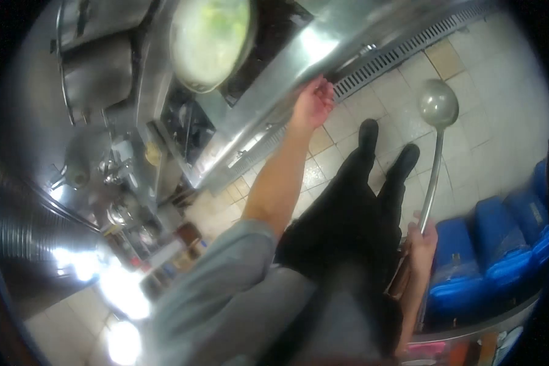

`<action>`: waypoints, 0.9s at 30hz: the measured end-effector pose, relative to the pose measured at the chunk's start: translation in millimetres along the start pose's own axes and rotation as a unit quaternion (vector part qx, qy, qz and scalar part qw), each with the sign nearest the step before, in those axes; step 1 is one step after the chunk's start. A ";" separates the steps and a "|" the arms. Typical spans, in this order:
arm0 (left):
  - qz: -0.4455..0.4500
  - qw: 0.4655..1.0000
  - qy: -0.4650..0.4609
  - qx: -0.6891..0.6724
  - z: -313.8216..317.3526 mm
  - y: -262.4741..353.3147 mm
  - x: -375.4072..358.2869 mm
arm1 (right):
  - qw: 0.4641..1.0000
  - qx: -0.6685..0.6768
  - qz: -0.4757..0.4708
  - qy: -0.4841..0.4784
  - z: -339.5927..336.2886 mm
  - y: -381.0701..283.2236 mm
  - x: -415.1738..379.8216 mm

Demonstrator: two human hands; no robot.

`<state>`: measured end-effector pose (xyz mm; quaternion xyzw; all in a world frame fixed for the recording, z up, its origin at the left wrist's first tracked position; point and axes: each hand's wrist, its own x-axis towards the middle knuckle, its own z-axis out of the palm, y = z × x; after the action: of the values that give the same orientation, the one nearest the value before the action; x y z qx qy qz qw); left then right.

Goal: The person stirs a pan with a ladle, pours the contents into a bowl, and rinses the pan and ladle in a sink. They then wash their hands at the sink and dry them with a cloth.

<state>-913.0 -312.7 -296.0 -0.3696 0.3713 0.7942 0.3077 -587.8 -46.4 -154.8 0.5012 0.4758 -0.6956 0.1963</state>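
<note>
while the head camera tilts hard, the scene reads as a kitchen seen from above, rotated.

left hand (313, 104): arm stretched forward, palm resting on the front edge of the steel worktop (287, 79); fingers curled over that edge, pressed together, holding nothing else.

right hand (422, 241): low at the person's side, fingers wrapped closed around the lower handle of the ladle (436, 146).

ladle: long metal handle runs up from the right hand; round bowl (438, 104) at the far end, hanging over the tiled floor (470, 79), clear of the worktop and well apart from the wok. whether anything is in the bowl, cannot tell.

wok (210, 39): sits on the range beyond the worktop edge, filled with pale green and whitish food; details blurred.

floor drain (402, 49): long metal grate running along the foot of the range, just beyond the left hand.

feet: two dark shoes (387, 149) on the tiles, between the left arm and the ladle handle; dark trousers above them.

sleeve (226, 274): grey, rolled to about the elbow on the left arm.

blue tubs (488, 250): several stacked blue plastic containers to the person's right, just beside the right hand.

far left: taps, pots and steel fittings (116, 171), too blurred to sort; bright glare patches below.
</note>
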 end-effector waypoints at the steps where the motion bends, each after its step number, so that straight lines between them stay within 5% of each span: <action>1: 0.012 0.998 0.055 0.004 1.4 -2.2 2.1 | 1.000 0.001 -0.005 0.010 3.3 1.3 4.8; 27: 0.122 0.969 0.181 0.118 27.5 -17.9 11.5 | 0.999 0.012 -0.022 0.021 -11.1 28.5 54.5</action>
<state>-915.4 -278.2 -299.5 -0.4203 0.5546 0.6959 0.1774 -583.7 -39.2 -216.8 0.5075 0.4827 -0.6944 0.1650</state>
